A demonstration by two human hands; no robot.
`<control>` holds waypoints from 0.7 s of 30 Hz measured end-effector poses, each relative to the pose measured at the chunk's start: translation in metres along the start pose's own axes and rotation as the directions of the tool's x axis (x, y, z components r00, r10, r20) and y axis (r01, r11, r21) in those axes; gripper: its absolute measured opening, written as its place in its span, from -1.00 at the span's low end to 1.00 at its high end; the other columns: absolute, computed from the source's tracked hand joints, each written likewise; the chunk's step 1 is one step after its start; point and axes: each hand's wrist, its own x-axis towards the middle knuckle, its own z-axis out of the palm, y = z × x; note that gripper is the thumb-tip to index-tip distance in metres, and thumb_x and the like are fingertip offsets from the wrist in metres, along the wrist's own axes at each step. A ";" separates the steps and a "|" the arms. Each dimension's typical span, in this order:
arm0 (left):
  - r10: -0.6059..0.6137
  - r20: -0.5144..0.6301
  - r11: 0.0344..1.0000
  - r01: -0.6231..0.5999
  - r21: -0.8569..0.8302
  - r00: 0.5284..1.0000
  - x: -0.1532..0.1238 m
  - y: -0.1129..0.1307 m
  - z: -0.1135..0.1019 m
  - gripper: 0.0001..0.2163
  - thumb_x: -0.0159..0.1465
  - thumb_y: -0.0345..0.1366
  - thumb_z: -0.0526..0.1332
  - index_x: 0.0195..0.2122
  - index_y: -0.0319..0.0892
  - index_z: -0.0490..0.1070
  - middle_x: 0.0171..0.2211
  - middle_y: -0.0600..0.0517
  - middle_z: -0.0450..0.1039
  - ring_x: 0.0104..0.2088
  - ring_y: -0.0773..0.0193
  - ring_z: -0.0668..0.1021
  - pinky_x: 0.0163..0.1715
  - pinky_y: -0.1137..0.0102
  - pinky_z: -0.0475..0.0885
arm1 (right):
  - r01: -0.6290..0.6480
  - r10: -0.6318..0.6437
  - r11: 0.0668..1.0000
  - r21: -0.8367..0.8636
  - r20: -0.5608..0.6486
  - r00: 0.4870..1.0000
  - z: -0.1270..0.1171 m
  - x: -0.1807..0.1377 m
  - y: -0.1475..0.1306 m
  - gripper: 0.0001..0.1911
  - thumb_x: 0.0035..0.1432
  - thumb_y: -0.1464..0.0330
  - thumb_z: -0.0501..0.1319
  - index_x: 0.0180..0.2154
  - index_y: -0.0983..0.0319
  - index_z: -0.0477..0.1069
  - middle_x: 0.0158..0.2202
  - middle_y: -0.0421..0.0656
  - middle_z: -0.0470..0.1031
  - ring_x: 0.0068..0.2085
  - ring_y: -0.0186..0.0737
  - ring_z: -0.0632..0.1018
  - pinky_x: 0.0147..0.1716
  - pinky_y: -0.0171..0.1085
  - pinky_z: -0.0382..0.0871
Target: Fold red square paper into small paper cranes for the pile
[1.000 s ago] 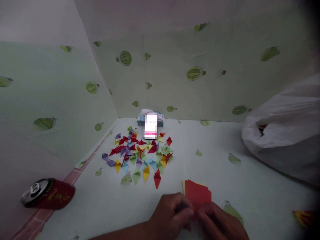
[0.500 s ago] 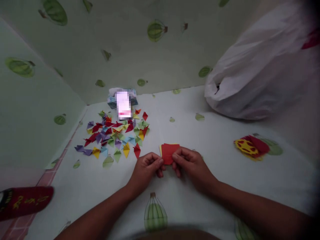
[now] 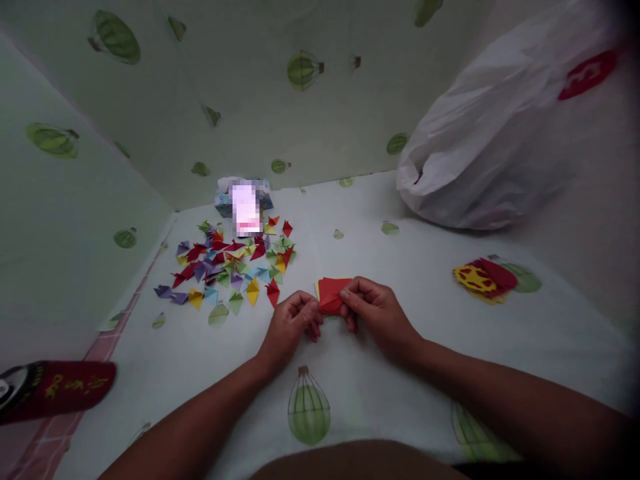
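A square of red paper (image 3: 334, 289) is held just in front of me, and a yellow edge of paper (image 3: 317, 289) shows behind its left side. My right hand (image 3: 377, 308) pinches the red sheet at its right side between thumb and fingers. At the lower left corner, my left hand (image 3: 295, 321) is closed with thumb against curled fingers; its exact grip on the corner is partly hidden. A crease or fold runs along the lower part of the sheet. To the left lies a spread of small folded paper cranes (image 3: 235, 267) in many colours.
A pixelated bright phone-like screen (image 3: 247, 208) leans on a tissue box (image 3: 223, 199) behind the cranes. A white plastic bag (image 3: 480, 153) stands back right. Red and yellow cut paper pieces (image 3: 483, 280) lie on the right. At the left edge lies a red can (image 3: 75, 390).
The red paper's lower part now looks creased or folded, where it was flat before. Both hands stay close to it. The whole view has shifted slightly.
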 end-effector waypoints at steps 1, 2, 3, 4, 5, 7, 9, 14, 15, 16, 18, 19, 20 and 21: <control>0.004 0.006 1.000 -0.005 0.031 1.000 -0.001 0.000 0.001 -0.71 0.24 -0.06 0.27 -0.36 -0.21 0.35 -0.52 0.11 0.42 -0.60 0.42 0.43 -0.58 0.49 0.33 | 0.005 -0.005 1.000 -0.016 0.010 1.000 0.000 -0.001 0.000 -0.71 0.19 0.19 0.27 -0.43 0.24 0.32 -0.55 -0.27 0.45 -0.62 -0.43 0.40 -0.58 -0.36 0.26; 0.014 0.007 0.998 -0.014 0.055 1.000 -0.001 0.001 0.001 -0.72 0.23 -0.08 0.28 -0.39 -0.21 0.35 -0.54 0.12 0.41 -0.61 0.43 0.42 -0.58 0.49 0.32 | 0.011 -0.010 0.999 -0.030 0.021 1.000 0.000 -0.002 0.000 -0.71 0.19 0.19 0.27 -0.43 0.24 0.33 -0.55 -0.27 0.45 -0.62 -0.43 0.40 -0.58 -0.36 0.26; 0.028 0.008 0.997 -0.028 0.073 1.000 -0.002 0.001 0.002 -0.72 0.23 -0.10 0.28 -0.41 -0.21 0.34 -0.56 0.13 0.39 -0.62 0.43 0.41 -0.58 0.50 0.30 | 0.015 -0.014 0.999 -0.040 0.032 0.999 0.001 -0.002 -0.001 -0.71 0.19 0.19 0.27 -0.43 0.24 0.33 -0.54 -0.27 0.45 -0.62 -0.43 0.40 -0.58 -0.36 0.26; 0.045 0.007 0.995 -0.046 0.085 0.999 -0.003 0.002 0.002 -0.73 0.24 -0.11 0.28 -0.43 -0.21 0.33 -0.57 0.13 0.39 -0.62 0.44 0.40 -0.58 0.50 0.29 | 0.016 -0.014 0.999 -0.043 0.041 0.999 0.001 -0.003 -0.001 -0.71 0.20 0.19 0.26 -0.44 0.24 0.32 -0.54 -0.27 0.45 -0.62 -0.43 0.40 -0.59 -0.36 0.26; 0.063 0.005 0.994 -0.063 0.091 0.998 -0.003 0.002 0.002 -0.72 0.25 -0.12 0.26 -0.44 -0.21 0.32 -0.57 0.13 0.38 -0.62 0.45 0.39 -0.58 0.51 0.28 | 0.016 -0.014 0.999 -0.042 0.045 0.999 0.001 -0.004 -0.001 -0.70 0.20 0.18 0.25 -0.44 0.24 0.31 -0.54 -0.27 0.45 -0.62 -0.42 0.40 -0.59 -0.36 0.26; 0.073 0.017 0.992 -0.074 0.097 0.997 -0.003 0.003 0.001 -0.72 0.27 -0.13 0.25 -0.45 -0.21 0.32 -0.57 0.13 0.38 -0.61 0.45 0.39 -0.57 0.51 0.27 | 0.010 -0.007 0.999 -0.051 0.052 0.999 0.001 -0.004 -0.002 -0.70 0.20 0.18 0.24 -0.45 0.23 0.30 -0.55 -0.26 0.45 -0.63 -0.42 0.40 -0.60 -0.36 0.26; 0.059 0.028 0.994 -0.061 0.093 0.998 -0.003 0.004 0.001 -0.72 0.27 -0.13 0.24 -0.46 -0.21 0.32 -0.56 0.12 0.39 -0.60 0.45 0.40 -0.56 0.51 0.29 | 0.022 -0.017 0.997 -0.081 0.057 0.998 0.000 -0.003 -0.002 -0.71 0.21 0.19 0.22 -0.46 0.23 0.30 -0.55 -0.26 0.45 -0.63 -0.42 0.40 -0.60 -0.36 0.26; 0.014 -0.014 0.999 -0.014 0.052 1.000 -0.003 0.010 0.004 -0.72 0.16 -0.13 0.35 -0.26 -0.22 0.42 -0.56 0.13 0.41 -0.60 0.42 0.42 -0.55 0.50 0.32 | 0.154 -0.123 0.949 -0.274 0.128 0.984 -0.003 -0.002 0.001 -0.73 0.23 0.26 0.18 -0.48 0.23 0.33 -0.64 -0.27 0.36 -0.62 -0.39 0.39 -0.59 -0.36 0.24; 0.006 0.004 0.999 -0.007 0.052 1.000 -0.004 0.010 0.005 -0.72 0.15 -0.13 0.36 -0.27 -0.23 0.44 -0.57 0.13 0.41 -0.60 0.42 0.42 -0.55 0.50 0.32 | 0.177 -0.137 0.938 -0.298 0.149 0.979 -0.003 -0.002 0.002 -0.73 0.23 0.27 0.18 -0.48 0.24 0.33 -0.64 -0.27 0.36 -0.62 -0.39 0.40 -0.59 -0.36 0.24; 0.003 0.023 0.999 -0.004 0.053 1.000 -0.005 0.011 0.006 -0.74 0.15 -0.14 0.36 -0.31 -0.24 0.45 -0.57 0.12 0.42 -0.61 0.43 0.41 -0.56 0.51 0.31 | 0.188 -0.143 0.935 -0.302 0.166 0.976 -0.003 -0.003 0.003 -0.74 0.23 0.27 0.18 -0.48 0.24 0.34 -0.63 -0.27 0.36 -0.62 -0.39 0.40 -0.59 -0.36 0.24; 0.002 0.053 0.999 -0.004 0.053 0.999 -0.006 0.010 0.007 -0.76 0.18 -0.16 0.34 -0.43 -0.25 0.44 -0.58 0.10 0.41 -0.62 0.45 0.41 -0.56 0.51 0.29 | 0.167 -0.122 0.952 -0.257 0.181 0.976 -0.003 -0.004 0.003 -0.73 0.24 0.24 0.18 -0.46 0.24 0.33 -0.59 -0.26 0.39 -0.61 -0.39 0.42 -0.59 -0.37 0.26; 0.000 0.053 0.999 -0.003 0.047 0.999 -0.007 0.010 0.008 -0.75 0.19 -0.16 0.33 -0.47 -0.24 0.42 -0.59 0.10 0.41 -0.62 0.45 0.41 -0.57 0.52 0.28 | 0.140 -0.100 0.965 -0.222 0.183 0.978 -0.002 -0.004 0.003 -0.72 0.25 0.23 0.17 -0.46 0.24 0.32 -0.57 -0.25 0.41 -0.61 -0.40 0.42 -0.59 -0.37 0.26; -0.005 0.042 0.999 0.004 0.037 0.999 -0.008 0.009 0.008 -0.75 0.20 -0.17 0.32 -0.48 -0.24 0.41 -0.58 0.11 0.41 -0.63 0.46 0.41 -0.57 0.52 0.28 | 0.108 -0.075 0.977 -0.184 0.181 0.981 -0.002 -0.004 0.003 -0.70 0.26 0.20 0.17 -0.46 0.24 0.32 -0.56 -0.25 0.42 -0.61 -0.41 0.42 -0.60 -0.37 0.27; -0.016 0.026 1.000 0.015 0.023 1.000 -0.008 0.008 0.008 -0.75 0.21 -0.17 0.31 -0.48 -0.24 0.40 -0.58 0.11 0.42 -0.63 0.47 0.40 -0.58 0.52 0.27 | 0.078 -0.051 0.985 -0.151 0.178 0.983 -0.002 -0.003 0.002 -0.68 0.27 0.18 0.16 -0.46 0.24 0.31 -0.55 -0.25 0.42 -0.62 -0.41 0.42 -0.60 -0.37 0.27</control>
